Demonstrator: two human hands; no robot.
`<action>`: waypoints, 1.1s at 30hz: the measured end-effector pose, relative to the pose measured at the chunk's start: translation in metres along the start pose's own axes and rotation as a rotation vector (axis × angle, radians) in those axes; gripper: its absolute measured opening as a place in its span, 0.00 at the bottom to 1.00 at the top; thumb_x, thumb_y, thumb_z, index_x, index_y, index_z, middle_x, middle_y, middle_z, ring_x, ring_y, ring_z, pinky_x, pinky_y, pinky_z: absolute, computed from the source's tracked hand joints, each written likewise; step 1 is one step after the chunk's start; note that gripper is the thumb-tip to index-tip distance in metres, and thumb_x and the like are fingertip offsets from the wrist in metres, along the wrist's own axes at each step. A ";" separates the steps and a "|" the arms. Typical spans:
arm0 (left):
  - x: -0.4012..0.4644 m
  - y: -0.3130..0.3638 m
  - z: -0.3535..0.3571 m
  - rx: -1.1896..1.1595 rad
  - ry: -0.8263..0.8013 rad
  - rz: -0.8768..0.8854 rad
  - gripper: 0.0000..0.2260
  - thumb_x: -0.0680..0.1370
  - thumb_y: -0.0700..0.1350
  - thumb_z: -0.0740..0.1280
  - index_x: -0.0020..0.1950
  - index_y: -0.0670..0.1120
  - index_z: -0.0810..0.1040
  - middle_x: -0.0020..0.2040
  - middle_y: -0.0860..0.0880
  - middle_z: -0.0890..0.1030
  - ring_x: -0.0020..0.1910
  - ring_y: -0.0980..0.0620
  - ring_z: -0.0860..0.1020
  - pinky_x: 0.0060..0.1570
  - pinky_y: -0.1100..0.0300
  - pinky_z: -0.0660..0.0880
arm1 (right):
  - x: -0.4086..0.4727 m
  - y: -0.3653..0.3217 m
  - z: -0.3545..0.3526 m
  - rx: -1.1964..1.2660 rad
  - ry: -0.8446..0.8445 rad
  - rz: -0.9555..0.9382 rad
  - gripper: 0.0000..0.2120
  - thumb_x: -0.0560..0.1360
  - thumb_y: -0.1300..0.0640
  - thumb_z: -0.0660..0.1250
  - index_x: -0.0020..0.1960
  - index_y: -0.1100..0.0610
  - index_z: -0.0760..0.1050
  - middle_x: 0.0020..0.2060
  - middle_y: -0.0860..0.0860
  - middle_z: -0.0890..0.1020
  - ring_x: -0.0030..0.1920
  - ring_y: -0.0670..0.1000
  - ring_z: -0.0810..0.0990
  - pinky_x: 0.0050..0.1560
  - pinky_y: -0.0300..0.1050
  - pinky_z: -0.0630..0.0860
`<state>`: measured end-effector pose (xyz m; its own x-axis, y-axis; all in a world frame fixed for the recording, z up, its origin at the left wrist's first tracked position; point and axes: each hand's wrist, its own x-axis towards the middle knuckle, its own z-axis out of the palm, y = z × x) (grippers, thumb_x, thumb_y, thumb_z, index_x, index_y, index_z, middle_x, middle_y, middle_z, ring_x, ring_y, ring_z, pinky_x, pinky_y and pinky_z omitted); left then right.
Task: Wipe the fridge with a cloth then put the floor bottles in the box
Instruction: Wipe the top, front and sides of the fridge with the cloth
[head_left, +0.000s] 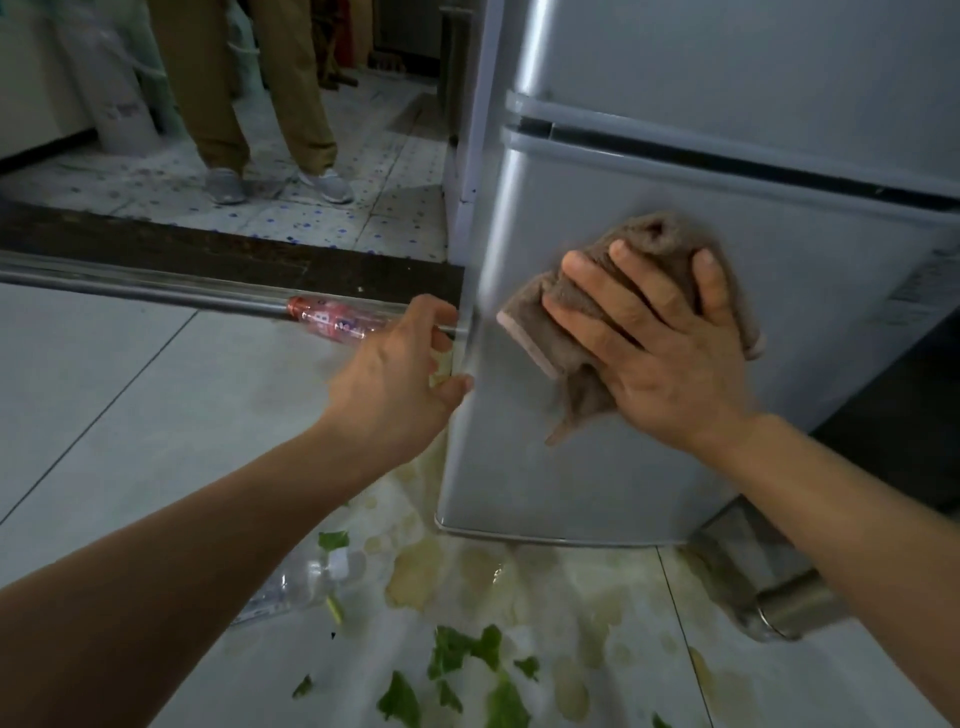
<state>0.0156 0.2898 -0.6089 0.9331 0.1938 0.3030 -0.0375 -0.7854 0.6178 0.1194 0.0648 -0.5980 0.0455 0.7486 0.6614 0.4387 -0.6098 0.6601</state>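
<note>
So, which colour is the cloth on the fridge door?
The cloth is grey-brown with a paler pinkish edge; the head view shows it.

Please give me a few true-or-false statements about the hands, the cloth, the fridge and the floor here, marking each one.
1. The right hand presses the cloth against the fridge. True.
2. The left hand holds a bottle. False: it grips the fridge door's edge and holds no bottle.
3. A bottle with a pink label lies on the floor beyond the left hand. True.
4. The cloth is bright blue. False: it is brown.
5. Green leaf scraps lie on the floor in front of the fridge. True.
6. The lower fridge door stands wide open. False: it looks closed.
</note>
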 end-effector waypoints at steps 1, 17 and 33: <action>0.004 0.004 0.006 -0.030 -0.004 -0.015 0.19 0.72 0.50 0.71 0.59 0.52 0.68 0.51 0.55 0.77 0.49 0.53 0.77 0.50 0.50 0.77 | -0.004 -0.002 0.002 -0.003 0.023 0.028 0.26 0.79 0.52 0.58 0.76 0.47 0.58 0.76 0.47 0.58 0.76 0.52 0.54 0.73 0.57 0.44; 0.006 0.012 0.026 -0.045 0.114 -0.049 0.12 0.75 0.51 0.67 0.49 0.49 0.66 0.39 0.55 0.74 0.41 0.48 0.76 0.43 0.52 0.73 | -0.075 0.038 0.003 0.040 -0.054 -0.017 0.27 0.80 0.51 0.57 0.77 0.46 0.54 0.77 0.45 0.54 0.76 0.50 0.53 0.73 0.53 0.44; 0.004 0.012 0.030 -0.065 0.100 -0.101 0.10 0.76 0.52 0.65 0.52 0.53 0.65 0.46 0.52 0.76 0.40 0.53 0.76 0.44 0.53 0.72 | -0.117 0.033 0.013 0.093 -0.024 0.445 0.33 0.77 0.40 0.58 0.77 0.46 0.50 0.77 0.46 0.46 0.77 0.52 0.43 0.74 0.57 0.43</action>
<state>0.0296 0.2634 -0.6219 0.8930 0.3303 0.3058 0.0289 -0.7200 0.6933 0.1406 -0.0395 -0.6579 0.2684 0.4254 0.8643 0.4500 -0.8487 0.2780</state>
